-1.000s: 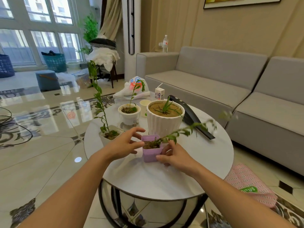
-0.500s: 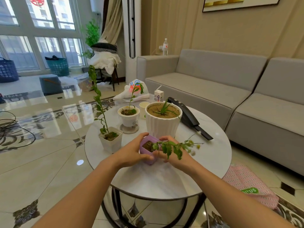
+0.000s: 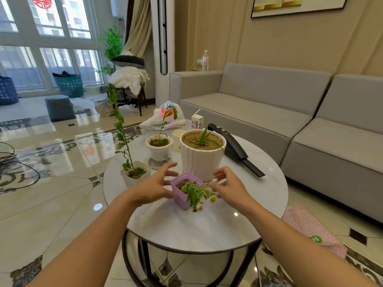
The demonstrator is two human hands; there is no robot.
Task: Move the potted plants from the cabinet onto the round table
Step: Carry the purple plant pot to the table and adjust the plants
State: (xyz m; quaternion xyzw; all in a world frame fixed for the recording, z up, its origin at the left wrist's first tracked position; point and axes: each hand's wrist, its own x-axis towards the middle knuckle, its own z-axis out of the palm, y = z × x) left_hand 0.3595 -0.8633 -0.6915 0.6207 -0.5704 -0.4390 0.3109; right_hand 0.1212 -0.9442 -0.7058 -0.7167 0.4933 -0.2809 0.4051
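From my feed: two bare forearms come up from the bottom edge, no sleeves anywhere in shot. Left hand (image 3: 152,188) and right hand (image 3: 232,188) are both ungloved. I see no rings, no watch, no bands on either wrist. Nails short, unpainted as far as I can tell. Fingertips on the right are motion-blurred, so finer detail there is unreadable.

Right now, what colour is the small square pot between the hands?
Lilac purple pot, seen clearly in the head view.
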